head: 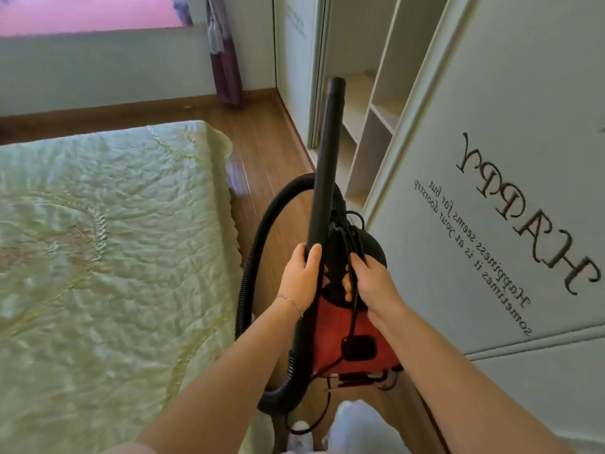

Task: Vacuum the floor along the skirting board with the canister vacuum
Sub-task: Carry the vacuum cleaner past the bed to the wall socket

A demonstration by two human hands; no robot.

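Left hand clasps lower end of black wand, open tip pointing up. Right hand curls round black cord above red canister vacuum, low between bed and wardrobe door. Wand likely stiff, light: hold near base. Canister probably heavy, hard-shelled: lift by top handle, not cord. Ribbed hose flexible, apt to snag. Wooden floor, skirting board beyond, not yet reached.

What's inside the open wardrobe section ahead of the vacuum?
Pale shelves and upright dividers show, with no items on the visible parts. The black wand, held in the left hand, crosses the near edge, and the lettered door hides everything to the right.
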